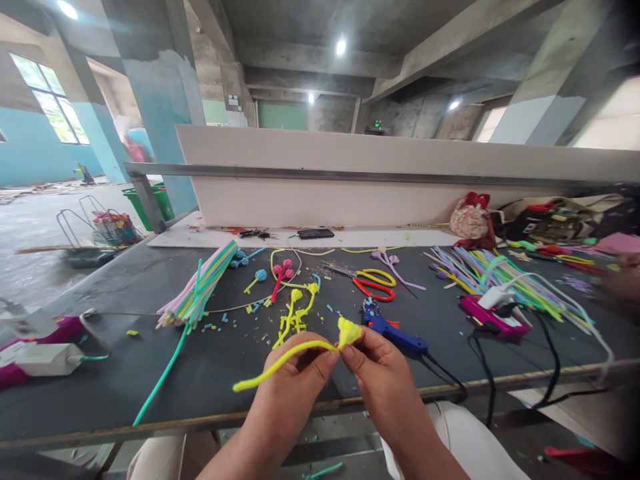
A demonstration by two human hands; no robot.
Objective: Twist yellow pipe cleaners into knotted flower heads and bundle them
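Both hands meet above the table's front edge on a yellow pipe cleaner flower [349, 331]. My left hand [295, 380] is closed, pinching its stem close to the flower head, and the long yellow stem [275, 370] trails out to the left. My right hand [383, 367] is closed too, with thumb and fingers on the head itself. Just beyond them lie several finished-looking yellow pipe cleaner pieces [295, 310]. A blue hot glue gun [395, 333] rests to the right of my hands, and scissors with red and yellow handles [373, 280] lie behind it.
A bundle of pastel pipe cleaners [200, 283] lies left, another bundle [505, 273] right. Magenta power strips [495, 317] with cables sit at both sides. Pink [283, 273] and purple [385, 260] pieces and a phone [315, 233] lie farther back. Another person's hand [623, 280] shows far right.
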